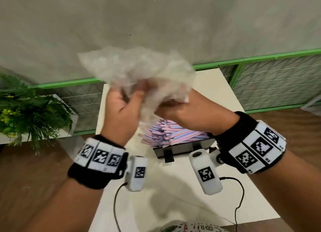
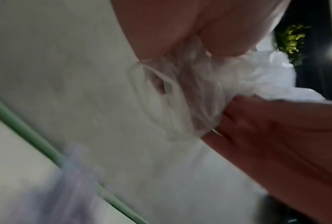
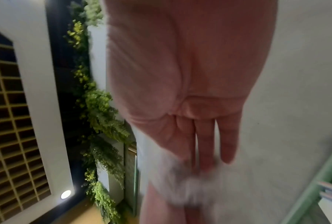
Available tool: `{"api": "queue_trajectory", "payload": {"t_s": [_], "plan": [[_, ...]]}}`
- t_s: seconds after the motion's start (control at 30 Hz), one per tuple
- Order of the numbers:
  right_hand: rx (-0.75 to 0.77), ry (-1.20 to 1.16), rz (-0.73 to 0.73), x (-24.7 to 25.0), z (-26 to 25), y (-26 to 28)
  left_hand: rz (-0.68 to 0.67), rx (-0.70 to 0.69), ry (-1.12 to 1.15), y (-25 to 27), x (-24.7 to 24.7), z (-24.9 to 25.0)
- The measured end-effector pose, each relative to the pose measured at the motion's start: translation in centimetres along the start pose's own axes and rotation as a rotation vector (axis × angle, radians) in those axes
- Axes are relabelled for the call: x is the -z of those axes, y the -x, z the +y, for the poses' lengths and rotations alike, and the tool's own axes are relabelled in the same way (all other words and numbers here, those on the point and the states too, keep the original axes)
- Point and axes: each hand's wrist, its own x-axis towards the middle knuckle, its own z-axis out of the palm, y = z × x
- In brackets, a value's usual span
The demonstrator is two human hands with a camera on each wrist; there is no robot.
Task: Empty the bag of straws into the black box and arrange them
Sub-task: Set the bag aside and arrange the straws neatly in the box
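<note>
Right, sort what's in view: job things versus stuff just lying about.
Job:
bag, crumpled in both hands: left, right
straws
black box

Lying about:
plant
green rail
cables

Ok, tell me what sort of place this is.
Probably a café or shop interior, though that is a guess. A white table holds a black box heaped with striped straws, potted ferns stand beside it, and a green-framed mesh partition runs along the grey wall.
</note>
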Motion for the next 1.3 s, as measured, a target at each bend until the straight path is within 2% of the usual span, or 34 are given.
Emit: {"api": "queue_trajectory", "payload": {"t_s": [0.07, 0.13, 0.23, 0.3, 0.33, 0.4, 0.53, 0.6, 0.67, 0.8, 0.87, 0.97, 1.03, 1.1, 1.2, 1.3], "plan": [[0.014, -0.092, -0.067, 0.2, 1.0, 0.3, 0.128, 0.013, -0.162, 0.6, 5.2, -1.9], [-0.025, -0.063, -0.017, 1.3, 2.2, 1.4, 0.205, 0.124, -0.197, 2.2, 11.0, -4.4], [-0.155, -0.015, 0.186, 3.4, 5.9, 4.1, 0.359, 0.474, -0.222, 6.4, 17.8, -8.6], [-0.258, 0.028, 0.298, 4.4, 8.8, 6.1, 0.427, 0.781, -0.179, 9.7, 19.5, -11.0], [-0.307, 0.046, 0.324, 4.7, 10.1, 7.2, 0.419, 0.921, -0.138, 11.0, 19.6, -12.2], [-0.390, 0.159, 0.335, 5.3, 12.0, 9.5, 0.312, 1.062, -0.154, 12.5, 18.4, -13.6], [-0.465, 0.640, 0.278, 5.2, 14.9, 12.4, 0.139, 1.065, -0.425, 13.9, 16.3, -18.5], [-0.458, 0.781, 0.248, 4.2, 15.7, 12.9, 0.027, 1.019, -0.502, 14.2, 15.2, -20.8], [-0.457, 0.874, 0.201, 2.9, 16.4, 13.0, -0.027, 0.945, -0.538, 13.8, 14.3, -22.4], [-0.496, 0.877, 0.162, 0.9, 17.5, 13.1, -0.032, 0.792, -0.610, 11.5, 12.3, -23.3], [-0.501, 0.874, 0.153, 0.3, 17.8, 13.1, 0.008, 0.780, -0.584, 10.8, 11.8, -23.4], [-0.522, 0.869, 0.156, 0.0, 18.0, 13.3, -0.010, 0.852, -0.481, 10.3, 11.3, -23.1], [-0.531, 0.873, 0.165, 0.0, 18.1, 13.5, -0.070, 0.945, -0.389, 10.0, 11.1, -22.6], [-0.539, 0.888, 0.165, -0.1, 18.2, 13.5, -0.148, 0.970, -0.379, 9.9, 10.9, -22.4], [-0.545, 0.887, 0.162, -0.5, 18.6, 13.3, -0.242, 0.867, -0.501, 9.7, 11.3, -23.5], [-0.548, 0.883, 0.149, -1.1, 19.1, 13.1, -0.224, 0.758, -0.592, 8.4, 11.8, -24.0]]}}
